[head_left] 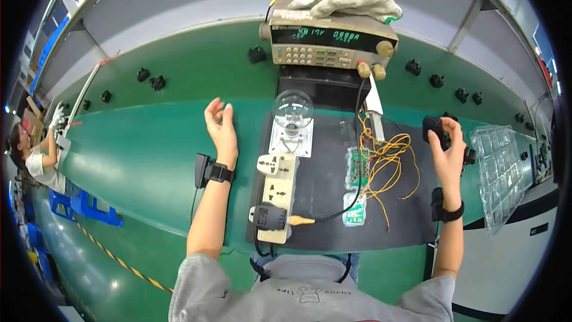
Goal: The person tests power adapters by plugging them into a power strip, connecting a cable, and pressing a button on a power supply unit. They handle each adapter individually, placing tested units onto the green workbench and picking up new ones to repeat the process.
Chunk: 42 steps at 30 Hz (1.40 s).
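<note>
My left hand (223,131) is raised over the green bench, left of the glass bulb (293,107). Its fingers are loosely apart and nothing is in it. Over at the right, my right hand (449,149) has its thumb and fingers closed on a black power adapter (431,126), partly covered by the fingers. More black parts show just behind that hand. Between my arms lies a cream power strip (276,191), with another black adapter (270,217) plugged into its near end. A black cord with a yellow connector (301,220) runs from this adapter toward the instrument.
A bench instrument (330,45) with a lit display stands at the back, white gloves (348,1) on top. Yellow wires (387,161) and small circuit boards (356,209) lie on the black mat (319,203). A clear plastic tray (499,173) is far right. Another person (42,155) works at far left.
</note>
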Each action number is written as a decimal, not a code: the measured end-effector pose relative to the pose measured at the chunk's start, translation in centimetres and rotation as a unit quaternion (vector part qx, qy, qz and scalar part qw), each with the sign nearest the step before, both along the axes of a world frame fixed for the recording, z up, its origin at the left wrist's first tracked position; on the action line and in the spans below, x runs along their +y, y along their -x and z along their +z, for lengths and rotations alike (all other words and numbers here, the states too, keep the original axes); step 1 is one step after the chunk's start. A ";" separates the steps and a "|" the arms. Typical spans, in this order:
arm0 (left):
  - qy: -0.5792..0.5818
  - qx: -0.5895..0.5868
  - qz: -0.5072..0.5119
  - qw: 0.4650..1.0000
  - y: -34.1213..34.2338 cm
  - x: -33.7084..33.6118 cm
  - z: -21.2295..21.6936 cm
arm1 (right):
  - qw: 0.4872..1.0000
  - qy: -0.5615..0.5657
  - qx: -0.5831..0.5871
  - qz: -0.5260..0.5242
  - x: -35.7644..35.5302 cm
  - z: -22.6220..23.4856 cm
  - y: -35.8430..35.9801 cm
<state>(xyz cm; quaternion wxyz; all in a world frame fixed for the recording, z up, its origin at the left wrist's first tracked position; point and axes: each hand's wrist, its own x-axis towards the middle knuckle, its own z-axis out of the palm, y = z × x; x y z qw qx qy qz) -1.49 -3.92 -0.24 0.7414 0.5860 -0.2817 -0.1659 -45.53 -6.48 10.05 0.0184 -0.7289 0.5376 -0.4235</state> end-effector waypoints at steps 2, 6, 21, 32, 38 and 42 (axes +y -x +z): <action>0.092 -0.122 -0.048 0.987 0.7 1.5 1.2 | 0.991 -0.075 -0.062 0.088 3.4 2.7 -4.6; 0.120 -0.164 -0.222 0.954 3.9 3.9 6.0 | 0.865 -0.269 -0.276 0.322 5.3 4.0 -11.0; 0.120 -0.287 -0.412 0.856 5.7 5.9 6.7 | 0.856 -0.361 -0.054 0.367 4.1 3.0 -18.7; 0.041 -0.237 -0.503 0.830 2.7 6.4 7.9 | 0.881 -0.292 0.013 0.373 6.1 2.1 -20.1; 0.061 -0.142 -0.324 0.933 0.2 5.4 7.0 | 0.884 -0.173 0.128 0.415 6.2 1.1 -21.5; -0.005 -0.231 -0.308 0.923 0.6 5.5 7.1 | 0.883 -0.132 0.225 0.391 7.0 2.2 -22.5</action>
